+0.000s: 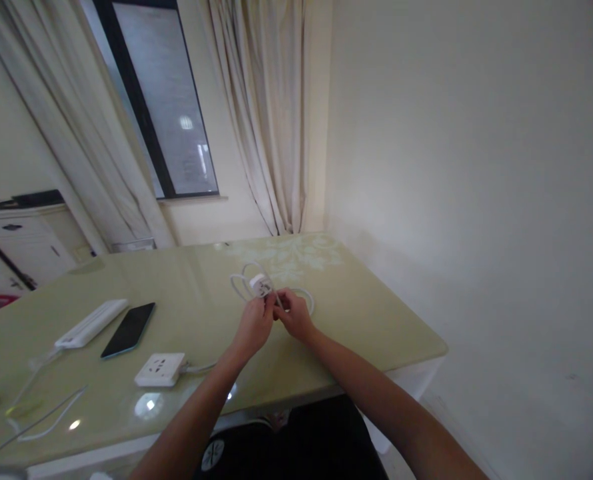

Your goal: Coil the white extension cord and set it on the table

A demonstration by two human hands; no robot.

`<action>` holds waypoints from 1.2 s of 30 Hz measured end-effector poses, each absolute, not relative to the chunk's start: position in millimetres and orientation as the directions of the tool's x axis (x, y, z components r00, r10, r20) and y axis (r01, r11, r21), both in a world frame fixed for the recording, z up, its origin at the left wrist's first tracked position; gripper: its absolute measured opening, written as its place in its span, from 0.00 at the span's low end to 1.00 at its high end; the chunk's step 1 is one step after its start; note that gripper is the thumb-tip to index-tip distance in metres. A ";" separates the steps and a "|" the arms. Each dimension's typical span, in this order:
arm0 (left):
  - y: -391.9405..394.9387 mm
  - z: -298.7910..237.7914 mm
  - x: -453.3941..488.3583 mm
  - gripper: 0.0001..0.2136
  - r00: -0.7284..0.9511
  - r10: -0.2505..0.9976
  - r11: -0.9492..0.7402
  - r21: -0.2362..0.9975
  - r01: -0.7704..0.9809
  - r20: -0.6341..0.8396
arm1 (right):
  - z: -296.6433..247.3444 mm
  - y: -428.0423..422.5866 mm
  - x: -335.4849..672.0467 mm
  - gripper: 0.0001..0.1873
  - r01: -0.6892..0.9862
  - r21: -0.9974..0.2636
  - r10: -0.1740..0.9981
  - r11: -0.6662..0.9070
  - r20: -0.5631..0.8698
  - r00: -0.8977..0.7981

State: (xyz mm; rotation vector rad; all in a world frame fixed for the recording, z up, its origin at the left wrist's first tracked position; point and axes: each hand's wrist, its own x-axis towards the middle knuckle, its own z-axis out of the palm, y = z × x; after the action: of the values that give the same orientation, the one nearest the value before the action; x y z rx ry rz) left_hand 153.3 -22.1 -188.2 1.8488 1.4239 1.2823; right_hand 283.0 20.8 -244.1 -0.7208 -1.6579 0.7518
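Note:
In the middle of the table, my left hand (257, 323) is closed, its fingertips pinching at the base of a white plug (261, 285) with dark marks on its face. Beside it, touching or nearly touching, my right hand (295, 313) has its fingers pinched on the pale cable (306, 294). Loops of that cable curl behind and to both sides of my hands. Left of my left forearm lies a square white socket block (160, 370); a cable leaves its right side and passes behind the forearm. My fingers hide the exact grip.
A black-screened phone (128, 330) and a long white power strip (92, 324) lie at left on the glossy greenish table (196, 280). A loose thin cord (51, 417) is near the front left. A plain wall (466, 200) borders the right side; curtains (266, 100) hang behind.

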 end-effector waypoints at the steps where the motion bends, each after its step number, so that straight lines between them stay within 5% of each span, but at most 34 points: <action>1: -20.8 -188.2 151.1 0.21 0.016 0.927 -0.345 0.831 0.436 0.376 | -241.3 19.5 281.9 0.15 -0.016 -0.818 0.800 0.576 0.567 -0.199; 4: -15.8 -189.5 144.2 0.25 0.036 0.936 -0.351 0.913 0.208 0.351 | -237.4 18.5 279.0 0.18 -0.159 -0.837 0.812 0.524 0.547 -0.203; 9: -15.4 -189.5 138.6 0.29 -0.017 0.966 -0.260 0.964 -0.052 0.260 | -236.5 19.3 278.1 0.18 -0.169 -0.830 0.828 0.532 0.552 -0.100; 15: -18.5 -185.0 139.0 0.28 -0.254 0.947 -0.242 0.956 -0.167 0.195 | -232.3 17.2 278.8 0.18 -0.178 -0.844 0.860 0.506 0.510 0.026; 21: -15.7 -180.1 141.2 0.22 -0.293 0.950 -0.216 0.899 -0.382 0.103 | -234.7 17.3 277.2 0.17 -0.203 -0.825 0.848 0.527 0.526 0.063; 29: -19.0 -194.4 155.3 0.20 -0.146 0.987 -0.131 0.872 -0.472 0.069 | -239.4 10.0 280.3 0.13 -0.007 -0.747 0.740 0.665 0.661 -0.127; 36: -21.6 -176.1 155.1 0.20 -0.145 0.985 -0.149 0.874 -0.462 0.092 | -242.4 9.4 284.0 0.13 0.365 -0.462 0.575 0.808 0.753 -0.320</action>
State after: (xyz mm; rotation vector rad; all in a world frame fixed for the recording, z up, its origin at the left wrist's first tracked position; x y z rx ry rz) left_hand 155.1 -21.6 -176.1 0.8623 0.8550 1.5790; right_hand 284.0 9.4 -242.4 -0.7040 -1.9440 0.2510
